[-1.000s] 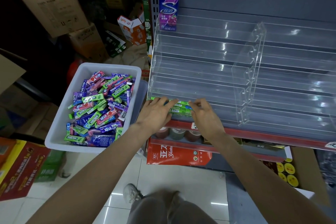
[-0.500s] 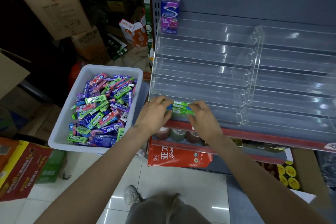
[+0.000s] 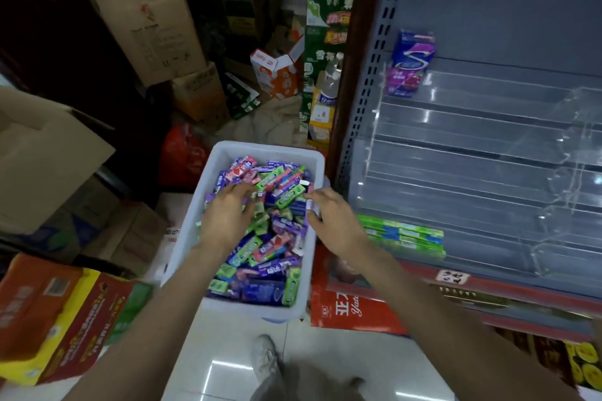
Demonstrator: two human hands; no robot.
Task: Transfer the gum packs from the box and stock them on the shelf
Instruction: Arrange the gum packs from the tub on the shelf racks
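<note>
Both hands are hovering over the white box. The left hand is lying spread on the heap of gum packs, fingers straight and pinching nothing. A green pack is sitting just beyond its fingertips, long axis slanting toward the right hand, which is the nearer. Whether that hand's fingers are pinching a pack is blurred; I cannot tell. The stocked green row on the shelf is lying to its right.

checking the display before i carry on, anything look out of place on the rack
One thing: a purple pack stands alone and tilted at the top left of the clear rack, while the green packs lie flat in the bottom row. Otherwise nothing stands out.
</note>
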